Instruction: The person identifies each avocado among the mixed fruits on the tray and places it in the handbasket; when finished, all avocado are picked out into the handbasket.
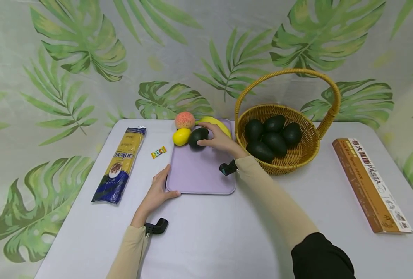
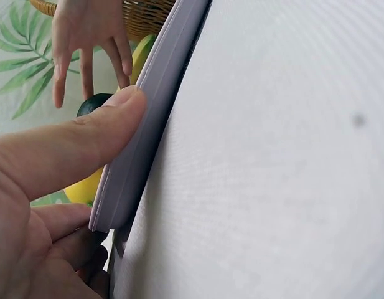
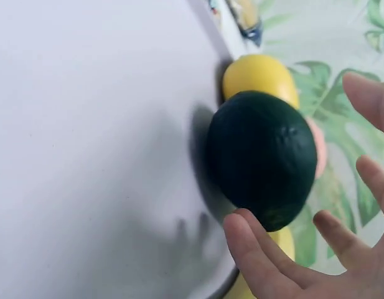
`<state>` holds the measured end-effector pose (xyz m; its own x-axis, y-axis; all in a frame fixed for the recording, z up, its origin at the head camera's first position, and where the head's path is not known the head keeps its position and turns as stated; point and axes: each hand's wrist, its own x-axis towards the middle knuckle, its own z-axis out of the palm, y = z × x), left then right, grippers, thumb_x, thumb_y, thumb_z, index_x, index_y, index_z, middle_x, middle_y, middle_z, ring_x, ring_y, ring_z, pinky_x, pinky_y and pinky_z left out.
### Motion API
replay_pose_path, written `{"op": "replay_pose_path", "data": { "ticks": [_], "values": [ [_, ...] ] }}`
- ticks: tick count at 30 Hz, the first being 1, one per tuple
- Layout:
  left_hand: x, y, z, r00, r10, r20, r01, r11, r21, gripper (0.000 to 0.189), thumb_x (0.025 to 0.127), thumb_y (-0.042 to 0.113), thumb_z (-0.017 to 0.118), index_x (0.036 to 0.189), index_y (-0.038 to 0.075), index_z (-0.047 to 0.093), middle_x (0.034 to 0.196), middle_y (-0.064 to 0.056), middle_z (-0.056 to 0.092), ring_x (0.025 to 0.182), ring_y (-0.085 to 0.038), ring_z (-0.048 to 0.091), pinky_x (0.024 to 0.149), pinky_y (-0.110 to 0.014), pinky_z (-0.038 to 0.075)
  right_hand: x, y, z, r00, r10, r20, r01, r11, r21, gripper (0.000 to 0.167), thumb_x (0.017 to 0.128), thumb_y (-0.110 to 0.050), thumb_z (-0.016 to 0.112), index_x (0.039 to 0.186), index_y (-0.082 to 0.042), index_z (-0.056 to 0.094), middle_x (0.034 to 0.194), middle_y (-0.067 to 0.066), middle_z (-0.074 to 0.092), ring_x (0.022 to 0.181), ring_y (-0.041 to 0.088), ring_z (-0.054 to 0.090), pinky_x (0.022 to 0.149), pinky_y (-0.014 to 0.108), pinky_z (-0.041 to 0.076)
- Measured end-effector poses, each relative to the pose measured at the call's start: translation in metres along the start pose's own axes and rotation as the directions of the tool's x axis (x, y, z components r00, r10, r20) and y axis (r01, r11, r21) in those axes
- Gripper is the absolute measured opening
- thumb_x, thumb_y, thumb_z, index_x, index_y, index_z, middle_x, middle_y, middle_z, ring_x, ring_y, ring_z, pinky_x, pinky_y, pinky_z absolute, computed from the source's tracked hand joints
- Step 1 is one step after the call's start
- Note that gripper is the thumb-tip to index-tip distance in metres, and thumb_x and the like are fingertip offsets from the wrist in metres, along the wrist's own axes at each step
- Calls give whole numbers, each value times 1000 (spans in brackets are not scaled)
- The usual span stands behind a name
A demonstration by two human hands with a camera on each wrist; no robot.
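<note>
A dark green avocado (image 1: 197, 138) lies on the lilac tray (image 1: 201, 178), beside a lemon (image 1: 181, 137). Over the avocado is my right hand (image 1: 220, 138), its fingers spread; in the right wrist view, the fingers (image 3: 257, 255) reach past the avocado's side without curling round it. My left hand (image 1: 159, 190) holds the tray's near left corner, the thumb (image 2: 120, 115) along the near rim and the fingers on the left side. Behind the avocado sit a peach (image 1: 184, 120) and a long yellow fruit like a banana (image 1: 217, 123), partly hidden by my right hand.
Right of the tray stands a tall-handled wicker basket (image 1: 310, 149) with several avocados (image 1: 274, 143) in it. A pasta box (image 1: 371, 186) lies farther right. To the left are a pasta bag (image 1: 120, 164) and a small colourful packet (image 1: 158, 152). A leaf-print cloth hangs behind.
</note>
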<state>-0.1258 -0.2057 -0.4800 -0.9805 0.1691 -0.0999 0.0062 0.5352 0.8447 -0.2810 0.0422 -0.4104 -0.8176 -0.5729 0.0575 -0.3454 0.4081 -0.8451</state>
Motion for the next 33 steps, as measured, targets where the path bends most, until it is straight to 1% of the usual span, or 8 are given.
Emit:
{"op": "replay_pose_path", "data": {
  "ticks": [4,8,11,15,19,24,30,33],
  "values": [
    [0,0,0,1000,-2,0,2,1000,2,102,79,20,79,153,4,11,157,-18,11,142,-32,5,113,-52,10,10,2,8,1000,20,-7,-20,999,-40,68,89,-21,69,146,-1,36,149,16,33,139,30,23,112,44,18],
    [1,0,0,1000,-6,-2,6,1000,5,102,79,21,79,153,5,11,157,-18,11,142,-32,4,113,-52,10,15,2,18,994,108,-33,-110,990,-83,67,88,-29,70,145,-10,40,151,16,27,138,30,24,110,45,23],
    [1,1,0,1000,-4,-5,4,1000,6,102,79,19,79,153,5,11,157,-18,11,142,-32,4,113,-52,10,18,4,24,983,169,-77,-175,981,-83,61,88,-28,70,142,-16,45,151,16,25,135,30,28,108,46,27],
    [2,0,1,1000,12,-5,-12,1000,4,101,79,19,79,153,3,12,156,-19,12,142,-33,5,113,-52,10,18,6,28,969,185,-161,-199,977,-75,53,88,-21,71,137,-16,51,146,14,33,130,29,36,107,43,30],
    [2,0,1,1000,9,-4,-9,1000,4,102,79,20,79,153,3,11,157,-19,12,142,-33,5,113,-52,10,14,5,26,968,160,-193,-175,982,-68,52,87,-18,72,135,-13,53,142,12,38,128,28,37,106,43,30],
    [1,0,0,1000,2,-5,-2,1000,5,101,79,20,79,153,3,12,157,-19,11,142,-33,4,113,-52,9,-2,-3,16,979,98,-179,-108,993,-48,50,87,-21,72,134,-14,55,143,10,39,130,26,35,105,44,32],
    [-1,2,0,1000,19,-5,-19,1000,-6,99,80,18,78,152,0,12,156,-21,11,142,-35,4,113,-53,9,-36,-20,-10,982,30,-186,-37,999,-36,51,86,-26,73,132,-15,56,144,11,38,129,29,36,101,49,36],
    [-1,2,0,1000,19,-7,-19,1000,0,100,80,18,78,152,1,12,156,-21,11,142,-35,5,112,-53,10,-59,-27,-27,981,4,-196,-11,999,-38,52,85,-29,74,132,-18,55,142,10,39,119,29,45,93,47,42]
  ]
}}
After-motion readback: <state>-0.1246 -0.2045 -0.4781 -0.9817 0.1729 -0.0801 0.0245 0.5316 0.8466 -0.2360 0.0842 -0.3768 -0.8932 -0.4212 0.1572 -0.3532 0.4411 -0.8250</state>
